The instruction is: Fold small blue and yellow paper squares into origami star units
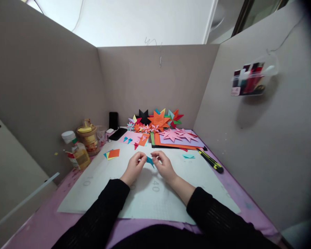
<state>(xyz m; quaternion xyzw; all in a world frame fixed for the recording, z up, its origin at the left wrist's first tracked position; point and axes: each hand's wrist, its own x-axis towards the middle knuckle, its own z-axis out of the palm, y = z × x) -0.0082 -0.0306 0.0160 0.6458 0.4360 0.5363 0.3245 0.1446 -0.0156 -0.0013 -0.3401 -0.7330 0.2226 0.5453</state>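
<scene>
A small folded piece of blue paper [150, 161] is held up just above the white mat, with a pointed end hanging down. My left hand [135, 166] pinches its left side between thumb and fingers. On the other side, my right hand [165, 166] has its fingers curled and its fingertips at the paper's right edge. Part of the paper is hidden behind the fingers. To the right lies a folded turquoise paper piece [188, 156]. Several square paper sheets [114, 153], orange on top, lie to the left.
Folded paper stars [159, 120] stand at the back, with pink stars [171, 135] on stacked coloured sheets [160, 141]. A yellow-black utility knife [209, 160] lies right. A bottle [77, 152], a jar [89, 138] and a phone [118, 134] are at left. Grey panels [155, 79] enclose the table.
</scene>
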